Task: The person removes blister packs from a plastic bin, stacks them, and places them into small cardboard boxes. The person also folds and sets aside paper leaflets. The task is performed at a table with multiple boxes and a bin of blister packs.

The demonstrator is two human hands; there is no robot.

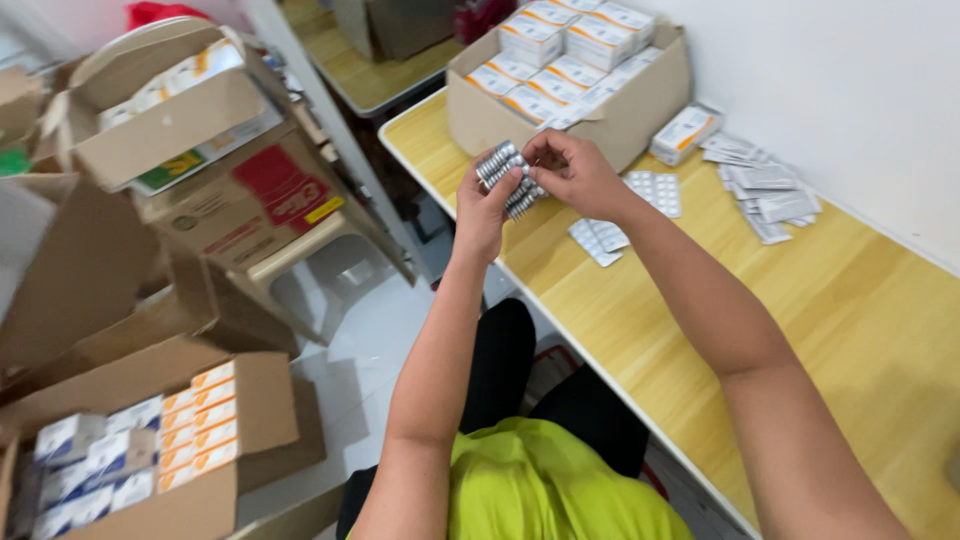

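Observation:
Both hands meet over the near edge of a light wooden table (860,310). My left hand (482,208) grips a fanned stack of silver pill blister strips (504,170). My right hand (577,172) pinches the top of the same stack from the right. Just under the hands, two loose blister strips (599,240) lie on the table, and another blister sheet (655,190) lies to their right.
An open cardboard carton (640,110) of small white-and-orange medicine boxes stands at the table's far end, one loose box (684,132) beside it and a pile of folded leaflets (765,192). Cartons (150,440) with more boxes crowd the floor at left, near a plastic stool (320,265).

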